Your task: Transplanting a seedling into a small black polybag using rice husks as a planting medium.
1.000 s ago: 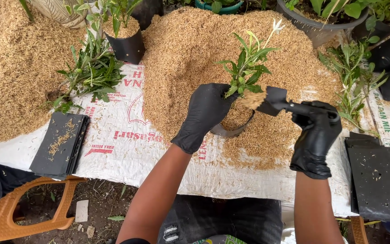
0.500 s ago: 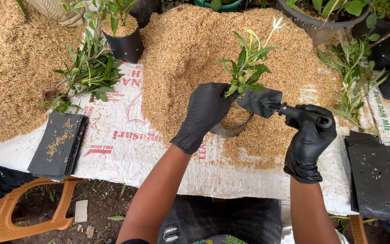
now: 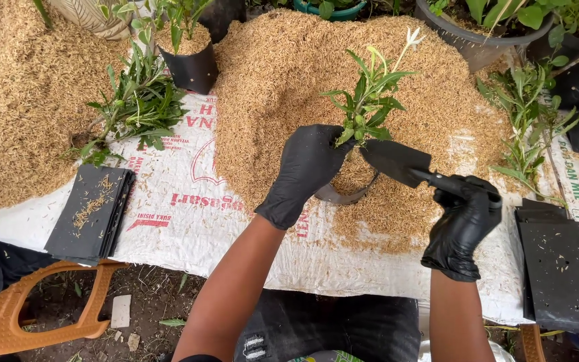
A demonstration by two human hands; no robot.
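My left hand, in a black glove, grips the stem of a small green plant cutting and holds it upright in a black grow bag partly filled with rice husk. My right hand, also gloved in black, is closed on the handle of a black trowel. The trowel's blade is tipped over the bag's mouth, right beside the cutting. The bag sits at the near edge of a large mound of tan rice husk.
A white printed sack sheet covers the table. Flat black grow bags lie stacked at the left and right. Loose cuttings lie at the left and right. A filled bag with a plant stands behind. An orange plastic chair is below.
The trowel has moved left from beside the bag to over its mouth, and my right hand has followed it. My left hand has kept holding the cutting in place.
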